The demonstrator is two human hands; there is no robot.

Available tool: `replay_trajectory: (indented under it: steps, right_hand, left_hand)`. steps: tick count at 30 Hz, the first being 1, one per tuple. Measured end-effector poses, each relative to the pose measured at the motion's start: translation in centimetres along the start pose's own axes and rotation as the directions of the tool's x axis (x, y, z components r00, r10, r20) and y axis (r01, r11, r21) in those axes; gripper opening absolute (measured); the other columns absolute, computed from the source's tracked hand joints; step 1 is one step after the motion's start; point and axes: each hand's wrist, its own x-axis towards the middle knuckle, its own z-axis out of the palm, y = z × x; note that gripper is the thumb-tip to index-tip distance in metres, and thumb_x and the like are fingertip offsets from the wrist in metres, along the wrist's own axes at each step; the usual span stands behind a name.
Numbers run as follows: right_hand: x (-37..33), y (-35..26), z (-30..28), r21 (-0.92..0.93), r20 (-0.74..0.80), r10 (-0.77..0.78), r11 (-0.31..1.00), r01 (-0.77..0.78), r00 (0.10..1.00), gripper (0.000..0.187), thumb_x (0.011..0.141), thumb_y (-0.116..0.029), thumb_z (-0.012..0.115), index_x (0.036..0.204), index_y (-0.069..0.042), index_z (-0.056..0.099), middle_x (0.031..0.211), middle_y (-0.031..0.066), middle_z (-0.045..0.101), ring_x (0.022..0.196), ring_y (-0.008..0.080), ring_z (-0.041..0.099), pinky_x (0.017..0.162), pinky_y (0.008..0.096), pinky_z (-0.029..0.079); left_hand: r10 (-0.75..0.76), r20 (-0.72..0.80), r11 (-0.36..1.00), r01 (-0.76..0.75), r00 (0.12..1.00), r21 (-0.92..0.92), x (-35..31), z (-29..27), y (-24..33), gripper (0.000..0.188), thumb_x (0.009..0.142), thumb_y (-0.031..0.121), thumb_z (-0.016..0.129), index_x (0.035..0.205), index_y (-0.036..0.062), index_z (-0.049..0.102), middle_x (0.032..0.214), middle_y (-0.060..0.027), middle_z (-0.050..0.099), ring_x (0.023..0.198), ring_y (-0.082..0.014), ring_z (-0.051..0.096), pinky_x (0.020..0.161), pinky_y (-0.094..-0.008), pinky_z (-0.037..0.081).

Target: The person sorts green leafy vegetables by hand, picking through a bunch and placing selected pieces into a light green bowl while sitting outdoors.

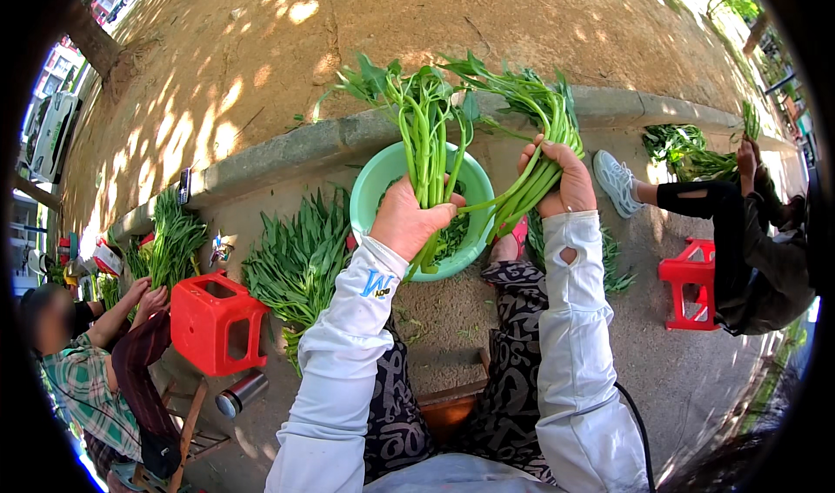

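Observation:
My left hand (407, 219) is closed round a bunch of water spinach (426, 141), its leafy tops pointing away from me. In my right hand (567, 180) is a second water spinach bunch (561, 119); its stems slant down to the left and its leaves lean over the far side. Both bunches are above a light green basin (362, 193) that has loose greens (452, 239) inside. A large heap of water spinach (300, 254) lies on the ground left of the basin. More greens (609, 263) lie to the right, partly hidden by my right forearm.
A concrete kerb (287, 152) runs behind the basin. Red plastic stools (204, 328) (689, 276) stand at left and right, with a metal flask (242, 394) lying near the left one. People (100, 371) (765, 258) sit on both sides, handling greens.

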Motion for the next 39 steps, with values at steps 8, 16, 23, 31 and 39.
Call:
replay_trajectory:
  steps: [8, 16, 23, 31, 39]
  right_hand:
    - [0.4, -0.2, -0.5, 0.049, 0.085, 0.028, 0.998, -0.032, 0.996, 0.016, 0.079, -0.005, 0.054, 0.093, 0.002, 0.054, 0.080, 0.0130, 0.059, 0.064, 0.0215, 0.058, 0.061, 0.0317, 0.052]
    - [0.4, -0.2, -0.6, 0.036, 0.091, 0.026, 0.999, -0.030, 0.995, 0.016, 0.080, -0.007, 0.053, 0.094, 0.000, 0.056, 0.079, 0.0114, 0.059, 0.068, 0.0215, 0.057, 0.061, 0.0313, 0.050]
    - [-0.3, 0.0, 0.2, 0.129, 0.169, 0.066, 0.988, -0.088, 0.983, 0.013, 0.080, -0.007, 0.053, 0.092, -0.001, 0.054, 0.075, 0.0093, 0.056, 0.068, 0.0228, 0.054, 0.066, 0.0343, 0.048]
    - [-0.2, 0.4, 0.0, 0.120, 0.236, 0.049, 0.990, -0.079, 0.971, 0.012, 0.079, -0.007, 0.053, 0.090, -0.002, 0.053, 0.075, 0.0091, 0.055, 0.068, 0.0230, 0.052, 0.066, 0.0351, 0.047]
    - [-0.6, 0.0, 0.3, 0.159, 0.176, -0.030, 0.987, 0.002, 0.984, 0.011, 0.078, -0.006, 0.052, 0.088, -0.003, 0.051, 0.073, 0.0080, 0.053, 0.067, 0.0217, 0.051, 0.066, 0.0343, 0.046]
  left_hand:
    - [0.054, 0.015, 0.983, -0.056, 0.998, 0.174, 0.1, 0.1, -0.7, 0.035, 0.075, 0.000, 0.061, 0.109, -0.0003, 0.050, 0.091, -0.0076, 0.062, 0.084, -0.0138, 0.058, 0.075, -0.0264, 0.046]
    - [-0.006, -0.096, 0.989, 0.020, 0.995, 0.148, 0.5, -0.1, -0.9, 0.027, 0.073, 0.003, 0.061, 0.098, -0.0006, 0.052, 0.086, -0.0069, 0.060, 0.068, -0.0145, 0.057, 0.064, -0.0279, 0.047]
    - [-0.131, -0.234, 0.988, 0.108, 0.963, -0.111, 0.5, -0.2, 0.1, 0.026, 0.072, 0.003, 0.060, 0.096, -0.0016, 0.053, 0.083, -0.0088, 0.058, 0.064, -0.0179, 0.057, 0.061, -0.0293, 0.048]
    - [-0.187, -0.223, 0.876, 0.059, 0.957, -0.479, 0.6, -1.0, -0.9, 0.023, 0.075, 0.004, 0.061, 0.096, -0.0025, 0.054, 0.081, -0.0092, 0.058, 0.067, -0.0202, 0.058, 0.064, -0.0314, 0.048]
    - [-0.195, -0.144, 0.837, 0.088, 0.970, -0.541, 0.8, -1.3, -1.1, 0.020, 0.077, 0.003, 0.061, 0.095, -0.0025, 0.055, 0.076, -0.0091, 0.059, 0.067, -0.0191, 0.058, 0.063, -0.0306, 0.048]
